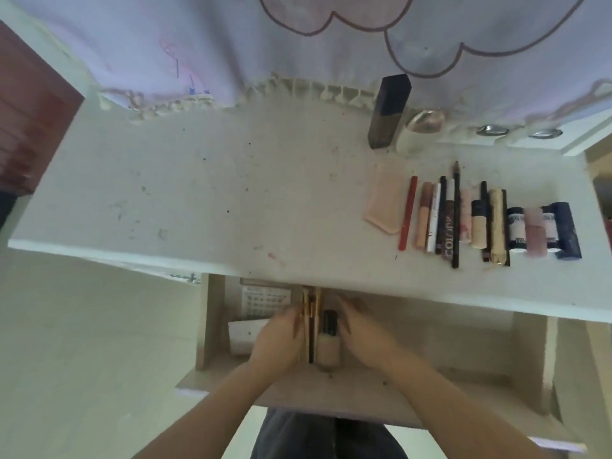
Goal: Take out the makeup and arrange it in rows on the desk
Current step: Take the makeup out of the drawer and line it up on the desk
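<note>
My left hand (276,339) reaches into the open drawer (397,389) under the desk (231,200), fingers curled against a bundle of brushes (309,326). Just beside it, my right hand (362,336) cups a pale bottle with a dark cap (328,342). Far right on the desk lies a row of makeup (480,223).

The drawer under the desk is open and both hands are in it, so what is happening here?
A person is emptying the open drawer under the white desk. The left hand and the right hand close in from both sides on a bundle of brushes and a pale bottle with a dark cap. On the right part of the desk, a row of makeup already lies side by side: pencils, tubes and small bottles.
</note>
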Demonstrator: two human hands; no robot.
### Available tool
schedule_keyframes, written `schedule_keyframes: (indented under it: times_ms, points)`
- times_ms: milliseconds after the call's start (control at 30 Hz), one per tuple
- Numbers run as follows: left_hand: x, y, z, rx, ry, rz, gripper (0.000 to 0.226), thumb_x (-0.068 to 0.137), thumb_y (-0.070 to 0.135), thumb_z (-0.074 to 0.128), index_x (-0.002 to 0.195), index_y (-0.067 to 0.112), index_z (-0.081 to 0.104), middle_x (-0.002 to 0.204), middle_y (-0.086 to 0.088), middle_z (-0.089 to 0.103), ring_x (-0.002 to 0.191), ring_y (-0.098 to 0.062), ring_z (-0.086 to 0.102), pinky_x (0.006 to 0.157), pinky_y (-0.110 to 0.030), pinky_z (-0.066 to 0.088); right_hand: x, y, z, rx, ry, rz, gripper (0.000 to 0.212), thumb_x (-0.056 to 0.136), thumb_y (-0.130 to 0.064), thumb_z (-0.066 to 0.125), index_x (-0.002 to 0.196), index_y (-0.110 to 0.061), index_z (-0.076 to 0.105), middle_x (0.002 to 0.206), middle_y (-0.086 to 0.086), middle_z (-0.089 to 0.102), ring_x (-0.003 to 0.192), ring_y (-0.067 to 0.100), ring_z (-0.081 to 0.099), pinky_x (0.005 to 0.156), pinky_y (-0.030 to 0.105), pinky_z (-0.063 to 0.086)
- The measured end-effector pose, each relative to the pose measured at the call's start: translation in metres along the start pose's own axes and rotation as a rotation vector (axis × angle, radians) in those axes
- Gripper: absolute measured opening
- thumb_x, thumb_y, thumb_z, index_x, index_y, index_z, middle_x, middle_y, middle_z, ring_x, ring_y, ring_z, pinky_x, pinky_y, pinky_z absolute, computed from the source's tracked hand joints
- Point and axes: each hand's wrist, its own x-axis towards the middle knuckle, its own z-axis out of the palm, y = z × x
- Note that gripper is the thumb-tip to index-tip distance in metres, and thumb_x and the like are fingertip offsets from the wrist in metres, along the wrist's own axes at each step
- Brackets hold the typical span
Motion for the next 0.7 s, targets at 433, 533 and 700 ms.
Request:
schedule_keyframes:
  times_ms: [433, 533, 700]
  points:
    - [0.063, 0.017, 0.047, 0.411, -0.003, -0.156, 0.035, 0.098, 0.005, 0.034, 0.132, 0.005, 0.036, 0.119, -0.013, 0.059, 0.098, -0.029, 0.064, 0.075, -0.037, 0.055, 0.002, 0.010, 0.028, 0.030, 0.038, 0.086, 0.038, 0.094, -0.026, 0.053, 0.127, -0.011, 0.041, 0.126, 0.012, 0.055, 0.111, 0.028, 0.055, 0.087, 0.034, 0.046]
    - [0.062, 0.017, 0.046, 0.417, -0.022, -0.180, 0.037, 0.096, 0.002, 0.032, 0.133, 0.008, 0.036, 0.126, -0.014, 0.055, 0.103, -0.029, 0.062, 0.077, -0.038, 0.053, -0.021, 0.006, 0.018, 0.009, -0.011, 0.070, 0.042, 0.093, -0.030, 0.054, 0.130, -0.017, 0.039, 0.124, 0.007, 0.057, 0.110, 0.025, 0.056, 0.084, 0.033, 0.045]
    - [0.049, 0.022, 0.037, 0.349, -0.075, -0.100, 0.024, 0.096, 0.011, 0.039, 0.116, 0.010, 0.053, 0.111, -0.011, 0.064, 0.094, -0.027, 0.064, 0.075, -0.036, 0.053, -0.063, -0.004, -0.030, -0.022, 0.057, -0.059, 0.027, 0.091, -0.032, 0.055, 0.115, -0.028, 0.045, 0.115, -0.008, 0.053, 0.100, 0.014, 0.055, 0.080, 0.026, 0.044]
